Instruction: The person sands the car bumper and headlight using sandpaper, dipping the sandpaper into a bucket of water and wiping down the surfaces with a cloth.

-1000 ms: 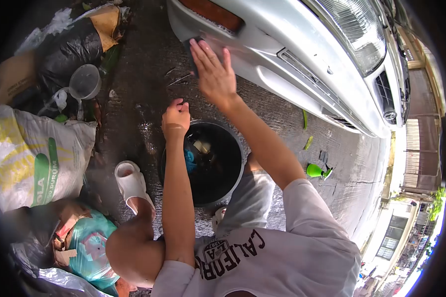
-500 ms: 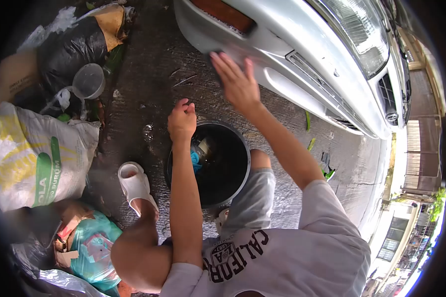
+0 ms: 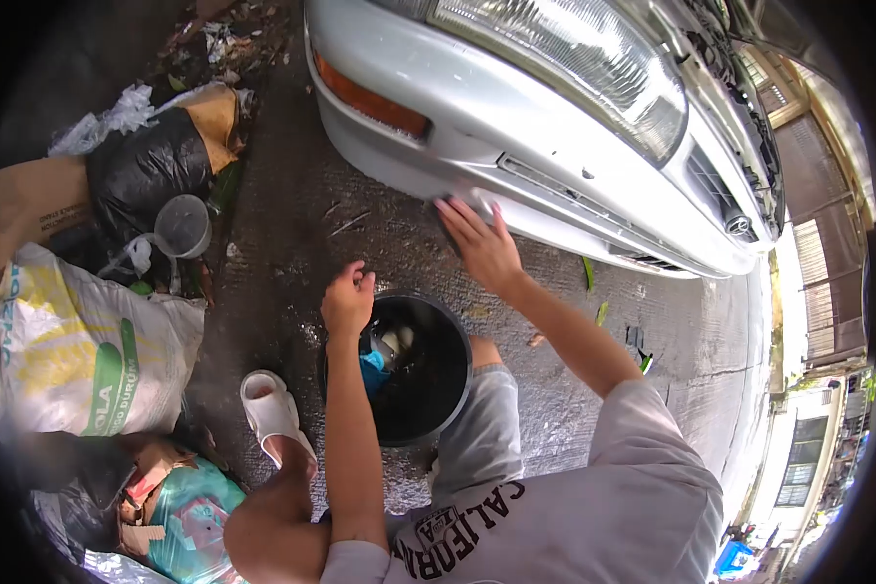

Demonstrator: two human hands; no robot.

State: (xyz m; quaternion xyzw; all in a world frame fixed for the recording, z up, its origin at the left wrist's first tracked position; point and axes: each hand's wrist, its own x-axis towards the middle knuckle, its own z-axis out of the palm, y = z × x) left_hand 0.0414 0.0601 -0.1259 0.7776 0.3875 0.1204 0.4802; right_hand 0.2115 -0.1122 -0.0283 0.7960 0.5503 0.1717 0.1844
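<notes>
My right hand (image 3: 484, 245) reaches to the lower edge of the silver car bumper (image 3: 389, 161), its fingers stretched out over a dark pad-like thing (image 3: 447, 230) that is mostly hidden. My left hand (image 3: 348, 302) hovers at the far rim of a black bucket (image 3: 455, 417), fingers curled in, with nothing visible in them. Inside the bucket are a blue cloth-like thing (image 3: 373, 372) and a pale object (image 3: 397, 339), partly blocked from view by my left forearm.
Left of me lie a printed white sack (image 3: 92, 341), a black bag (image 3: 151, 161), a clear plastic tub (image 3: 183, 226) and a teal rubbish bag (image 3: 200, 516). The car's headlight (image 3: 574, 68) rises above the bumper. The concrete ground (image 3: 263, 224) looks wet.
My right hand has slid along the bumper, away from the amber lamp and toward its lower edge. The view has shifted, showing more of the car; my left hand stays near the bucket rim.
</notes>
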